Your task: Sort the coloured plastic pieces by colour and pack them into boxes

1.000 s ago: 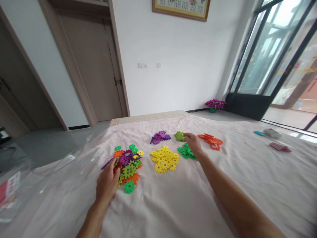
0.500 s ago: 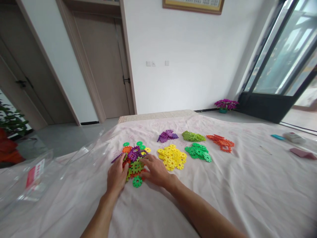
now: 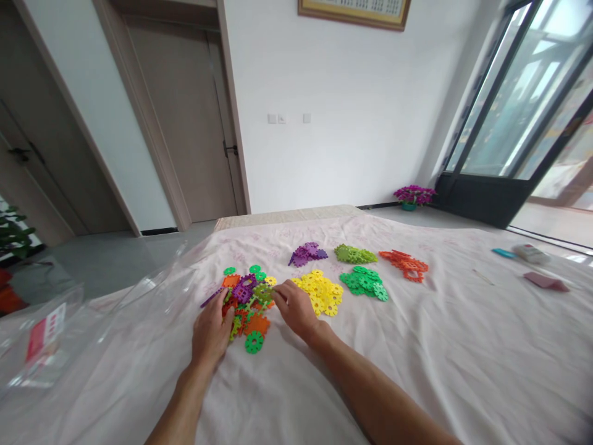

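Observation:
A mixed heap of plastic interlocking pieces (image 3: 244, 290) lies on the cloth, in purple, orange, lime green, green and yellow. My left hand (image 3: 212, 327) rests against the heap's left side, thumb and fingers apart. At the heap's right side, my right hand (image 3: 296, 309) pinches a lime-green interlocking piece (image 3: 263, 294) by its edge, tilted over the pile. An orange square piece (image 3: 257, 324) and a green round piece (image 3: 254, 342) lie at the near side. Beside my right hand is a pile of yellow round pieces (image 3: 322, 290).
Sorted piles stand farther right: purple (image 3: 308, 252), lime green (image 3: 356, 254), green (image 3: 364, 282) and orange (image 3: 406, 264). A clear plastic bag (image 3: 92, 327) lies at left. A blue item (image 3: 503, 253) and a dull pink item (image 3: 546, 282) are at far right on the cloth (image 3: 440, 346).
My right hand has drawn up and back from the heap, lifting the lime-green piece and baring an orange one beneath. My left hand stays at the heap. The view has shifted slightly right.

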Demonstrator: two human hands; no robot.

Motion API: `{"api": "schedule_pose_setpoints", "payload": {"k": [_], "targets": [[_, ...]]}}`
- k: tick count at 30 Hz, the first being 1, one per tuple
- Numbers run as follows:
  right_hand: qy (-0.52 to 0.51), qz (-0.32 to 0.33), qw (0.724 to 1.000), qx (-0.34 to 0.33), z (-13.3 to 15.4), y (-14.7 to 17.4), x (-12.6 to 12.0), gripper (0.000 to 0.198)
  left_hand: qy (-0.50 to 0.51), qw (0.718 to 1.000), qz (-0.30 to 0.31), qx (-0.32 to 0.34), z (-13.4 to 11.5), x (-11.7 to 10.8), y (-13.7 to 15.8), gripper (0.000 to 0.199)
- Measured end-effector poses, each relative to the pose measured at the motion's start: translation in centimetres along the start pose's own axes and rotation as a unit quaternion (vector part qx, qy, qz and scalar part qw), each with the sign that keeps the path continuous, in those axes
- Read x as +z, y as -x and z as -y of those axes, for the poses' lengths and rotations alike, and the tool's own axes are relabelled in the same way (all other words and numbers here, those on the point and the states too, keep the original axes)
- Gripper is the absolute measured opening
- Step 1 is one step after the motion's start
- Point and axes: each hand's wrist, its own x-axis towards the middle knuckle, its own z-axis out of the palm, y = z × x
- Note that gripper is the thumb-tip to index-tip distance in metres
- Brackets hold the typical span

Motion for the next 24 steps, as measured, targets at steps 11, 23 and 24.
{"api": "schedule_pose_setpoints", "payload": {"k": [11,23,24], "targets": [[-0.171,-0.186,0.925,0.286,-10.2,-2.0,-6.9,0.031,-0.007,1.000,0.012,-0.001,0.0,0.0,-0.1,0.051],[-0.346,-0.303,0.839,0.292,-15.0,-2.0,-8.1,0.061,-0.012,1.000,0.008,-0.006,-0.3,0.0,-0.2,0.051],[-0.340,-0.297,0.847,0.280,-14.8,-2.1,-7.9,0.061,-0.013,1.000,0.008,-0.005,-0.3,0.0,-0.2,0.051]]}}
